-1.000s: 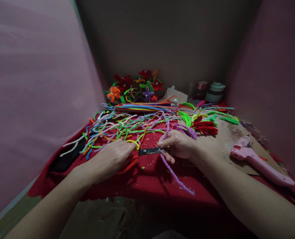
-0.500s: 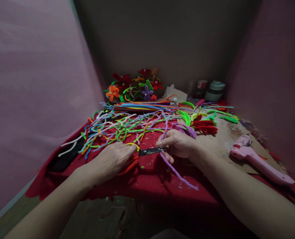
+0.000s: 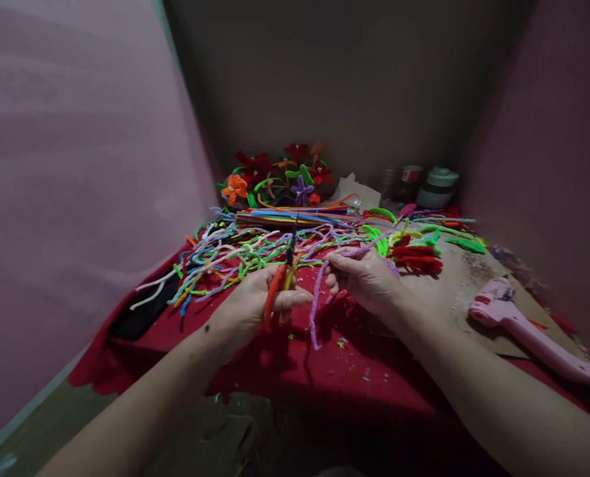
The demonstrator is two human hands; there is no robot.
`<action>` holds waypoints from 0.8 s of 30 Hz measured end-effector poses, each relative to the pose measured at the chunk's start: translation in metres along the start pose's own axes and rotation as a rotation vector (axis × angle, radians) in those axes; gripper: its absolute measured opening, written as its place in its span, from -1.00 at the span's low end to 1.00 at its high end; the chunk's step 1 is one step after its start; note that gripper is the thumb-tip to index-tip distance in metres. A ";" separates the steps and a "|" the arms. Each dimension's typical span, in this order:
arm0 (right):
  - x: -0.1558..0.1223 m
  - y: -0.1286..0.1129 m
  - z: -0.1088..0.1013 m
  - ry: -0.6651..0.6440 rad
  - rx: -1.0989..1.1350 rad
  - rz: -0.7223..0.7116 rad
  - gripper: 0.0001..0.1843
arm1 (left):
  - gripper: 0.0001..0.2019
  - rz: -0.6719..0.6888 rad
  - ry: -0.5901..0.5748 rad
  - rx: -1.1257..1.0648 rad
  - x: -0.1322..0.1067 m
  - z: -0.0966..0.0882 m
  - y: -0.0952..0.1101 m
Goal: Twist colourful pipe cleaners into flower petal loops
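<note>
My left hand is closed on a pair of scissors with red-orange and yellow handles. Their dark blades point up and away, over the pile of pipe cleaners. Just to the right, my right hand pinches a purple pipe cleaner between thumb and fingers. One end of it hangs toward the red cloth, while another stretch runs back over the hand. The scissors and the purple pipe cleaner are apart. Part of the right palm is hidden, so I cannot tell what else it holds.
Loose pipe cleaners spread over the red cloth. Behind lie a straight bundle and pipe-cleaner flowers. A pink glue gun rests on cardboard at right, near red petals. A lidded jar stands at the back.
The scissors have swung from lying across toward my right hand to pointing up and away. The purple strand no longer passes by the blades, and its hanging end has moved left. The view shifted slightly.
</note>
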State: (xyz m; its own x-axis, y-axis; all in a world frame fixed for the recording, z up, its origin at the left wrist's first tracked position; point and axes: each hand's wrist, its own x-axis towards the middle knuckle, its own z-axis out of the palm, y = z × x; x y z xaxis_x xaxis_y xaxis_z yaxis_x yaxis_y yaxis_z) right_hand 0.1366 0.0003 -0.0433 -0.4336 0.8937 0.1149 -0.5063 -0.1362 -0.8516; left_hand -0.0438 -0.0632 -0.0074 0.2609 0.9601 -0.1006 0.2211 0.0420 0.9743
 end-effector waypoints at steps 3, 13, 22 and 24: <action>0.001 0.000 0.001 0.058 0.017 -0.095 -0.86 | -0.75 -0.029 -0.083 -0.162 0.005 0.011 -0.002; -0.008 0.000 0.010 0.029 -0.074 0.013 -0.78 | -0.64 0.002 0.039 -0.243 0.011 0.021 0.006; -0.010 0.005 0.010 0.013 -0.231 -0.005 -0.78 | -0.69 0.053 0.121 -0.159 0.016 0.010 0.004; -0.010 0.004 0.010 0.032 -0.235 -0.028 -0.80 | -0.70 0.058 0.147 -0.152 0.016 0.007 0.004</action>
State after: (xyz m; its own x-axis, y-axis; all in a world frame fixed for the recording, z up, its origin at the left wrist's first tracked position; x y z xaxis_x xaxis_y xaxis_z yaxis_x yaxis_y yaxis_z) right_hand 0.1314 -0.0134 -0.0428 -0.3962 0.9094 0.1266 -0.3287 -0.0118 -0.9444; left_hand -0.0322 -0.0496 -0.0066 0.1264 0.9917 -0.0238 0.0625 0.0160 0.9979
